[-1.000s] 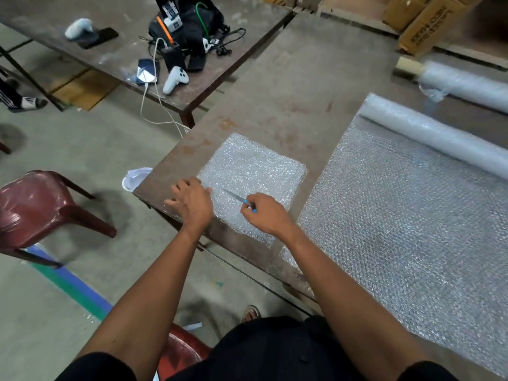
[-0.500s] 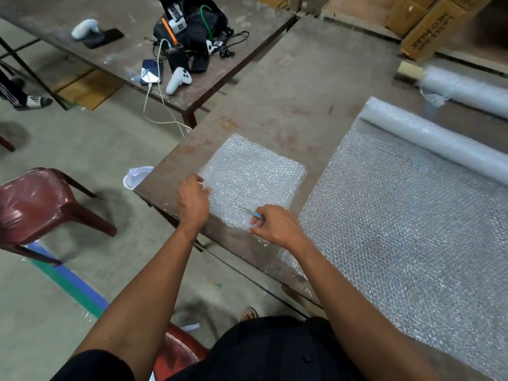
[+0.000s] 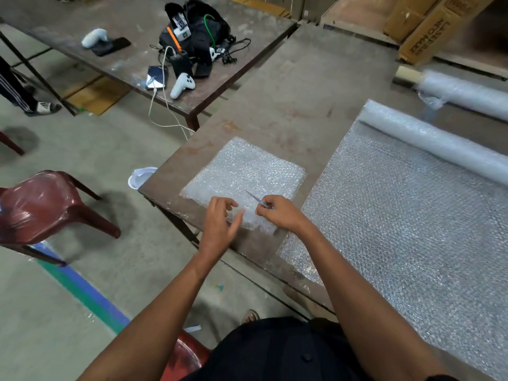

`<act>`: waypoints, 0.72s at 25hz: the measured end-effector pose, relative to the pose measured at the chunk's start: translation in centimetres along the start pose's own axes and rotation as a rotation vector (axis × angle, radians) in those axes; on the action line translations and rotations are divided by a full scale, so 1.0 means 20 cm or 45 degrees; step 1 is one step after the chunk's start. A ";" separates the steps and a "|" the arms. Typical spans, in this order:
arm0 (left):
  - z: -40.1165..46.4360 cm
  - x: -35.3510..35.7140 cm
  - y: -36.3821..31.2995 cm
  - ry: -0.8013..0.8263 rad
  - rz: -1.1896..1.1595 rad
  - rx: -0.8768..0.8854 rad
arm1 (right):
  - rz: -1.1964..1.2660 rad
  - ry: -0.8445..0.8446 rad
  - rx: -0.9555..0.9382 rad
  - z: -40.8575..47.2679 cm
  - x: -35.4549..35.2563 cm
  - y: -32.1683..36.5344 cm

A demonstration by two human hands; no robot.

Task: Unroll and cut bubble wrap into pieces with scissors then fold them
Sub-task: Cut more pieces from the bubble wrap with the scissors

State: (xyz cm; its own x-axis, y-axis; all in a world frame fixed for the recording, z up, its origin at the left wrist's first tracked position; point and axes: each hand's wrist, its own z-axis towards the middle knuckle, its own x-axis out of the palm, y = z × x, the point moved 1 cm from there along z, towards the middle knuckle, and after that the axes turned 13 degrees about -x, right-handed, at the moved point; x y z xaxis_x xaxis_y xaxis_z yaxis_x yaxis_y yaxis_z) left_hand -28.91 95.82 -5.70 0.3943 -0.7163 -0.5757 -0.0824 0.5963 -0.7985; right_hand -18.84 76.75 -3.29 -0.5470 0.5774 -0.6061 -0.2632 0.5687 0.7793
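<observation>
A cut, folded piece of bubble wrap (image 3: 247, 171) lies flat at the near left corner of the brown table (image 3: 297, 105). My left hand (image 3: 220, 224) is at the piece's near edge, fingers loosely curled, thumb stretched toward my right hand, with a gap between thumb and fingers. My right hand (image 3: 280, 215) grips blue-handled scissors (image 3: 254, 198), the shut blades pointing up-left over the piece. To the right lies the big unrolled sheet (image 3: 406, 229), still joined to its roll (image 3: 439, 144).
A second roll (image 3: 467, 96) on a cardboard core lies at the back right, with cardboard boxes (image 3: 428, 31) behind it. Another table (image 3: 118, 67) at the back left carries a black bag, controllers, a phone and cables. A maroon chair (image 3: 46, 204) stands on the floor at left.
My left hand has left the piece's left edge and moved right to its near edge, close to my right hand. My right hand, still holding the scissors, has barely shifted.
</observation>
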 end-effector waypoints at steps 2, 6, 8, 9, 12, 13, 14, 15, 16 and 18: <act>-0.07 0.04 0.00 -0.020 -0.001 -0.018 | 0.001 0.008 0.010 0.01 0.00 0.00; -0.11 0.06 0.01 -0.037 0.090 -0.082 | 0.008 0.045 0.028 0.01 0.01 0.00; -0.11 0.07 0.02 -0.022 0.118 -0.162 | 0.010 0.027 0.032 0.01 0.02 0.01; -0.11 0.08 0.04 -0.015 0.132 -0.192 | -0.013 0.006 0.022 0.02 0.03 0.01; -0.11 0.10 0.03 -0.002 0.159 -0.238 | 0.008 -0.021 0.012 0.02 0.04 0.01; -0.12 0.10 0.02 -0.017 0.133 -0.252 | 0.038 -0.016 0.012 0.02 0.04 0.00; -0.13 0.10 -0.01 -0.043 0.077 -0.281 | 0.044 -0.006 0.010 0.02 0.04 0.00; -0.15 0.10 -0.04 -0.075 -0.016 -0.346 | 0.027 0.003 0.012 0.03 0.03 0.00; -0.16 0.09 -0.07 -0.100 -0.134 -0.443 | 0.008 0.008 0.020 0.03 0.03 0.01; -0.16 0.09 -0.10 -0.081 -0.313 -0.672 | 0.027 0.011 0.047 0.03 0.02 0.01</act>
State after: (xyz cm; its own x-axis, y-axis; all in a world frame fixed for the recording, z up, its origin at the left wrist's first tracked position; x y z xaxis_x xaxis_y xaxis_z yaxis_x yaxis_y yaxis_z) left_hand -30.90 92.15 -5.66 0.5126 -0.7779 -0.3635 -0.4199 0.1421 -0.8964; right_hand -18.66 77.44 -3.39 -0.5589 0.5848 -0.5879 -0.2217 0.5778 0.7855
